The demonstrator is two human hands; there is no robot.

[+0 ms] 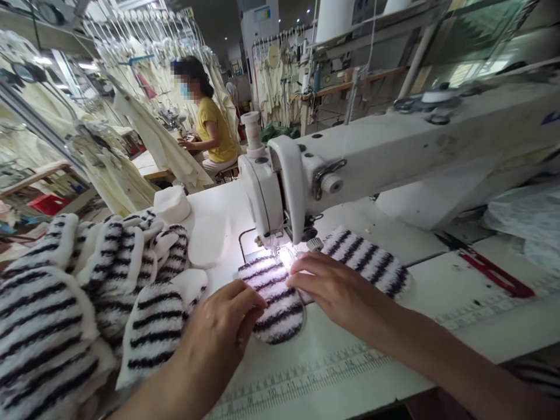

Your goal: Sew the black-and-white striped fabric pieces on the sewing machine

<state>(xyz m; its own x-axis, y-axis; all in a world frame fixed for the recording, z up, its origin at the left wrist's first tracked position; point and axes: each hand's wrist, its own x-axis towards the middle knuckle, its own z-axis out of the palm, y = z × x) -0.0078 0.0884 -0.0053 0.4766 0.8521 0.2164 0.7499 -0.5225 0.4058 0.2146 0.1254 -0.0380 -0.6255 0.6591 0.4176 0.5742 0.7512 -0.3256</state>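
A black-and-white striped fuzzy fabric piece [273, 303] lies on the white sewing table [332, 361], its far end under the needle of the white sewing machine [350, 157]. My left hand [223, 324] presses flat on the piece's left edge. My right hand [332, 289] lies flat on its right side, fingertips close to the lit needle area [284, 254]. A second striped piece [371, 262] extends to the right behind my right hand.
A heap of striped fuzzy pieces [87, 291] fills the left of the table, with white pads [172, 204] behind. Red-handled scissors [490, 268] lie at the right. A person in a yellow shirt [210, 128] works at a far table among hanging cream garments.
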